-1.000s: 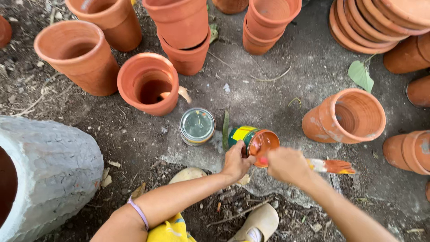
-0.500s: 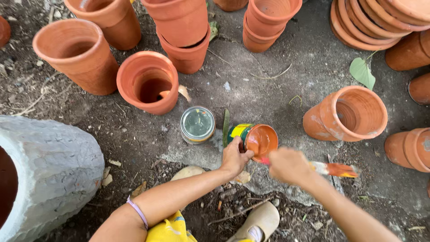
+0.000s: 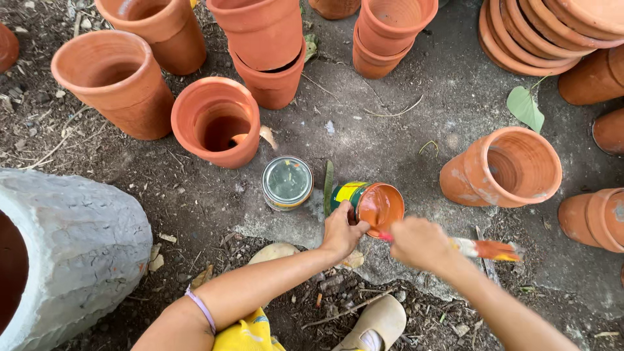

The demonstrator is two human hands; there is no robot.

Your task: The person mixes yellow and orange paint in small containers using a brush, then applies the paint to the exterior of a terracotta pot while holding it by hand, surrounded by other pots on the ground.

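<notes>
A small paint tin [image 3: 368, 201] with a green and yellow label lies tilted on the ground, orange paint filling its mouth. My left hand [image 3: 340, 231] grips its near side. My right hand [image 3: 420, 243] is closed on a thin tool with a red tip [image 3: 386, 237] that touches the tin's rim. A paint-smeared brush [image 3: 489, 249] lies just right of that hand. The tin's round metal lid [image 3: 286, 182] rests flat to the left.
Terracotta pots ring the spot: one [image 3: 217, 121] lies on its side behind the lid, another [image 3: 504, 168] on its side at the right, stacks [image 3: 268, 45] farther back. A big grey concrete pot [image 3: 62, 247] lies at the left. My shoe [image 3: 376, 324] is below.
My left hand has shifted slightly on the tin, and my right hand has moved a little along its rim. The pots, lid and brush stay put.
</notes>
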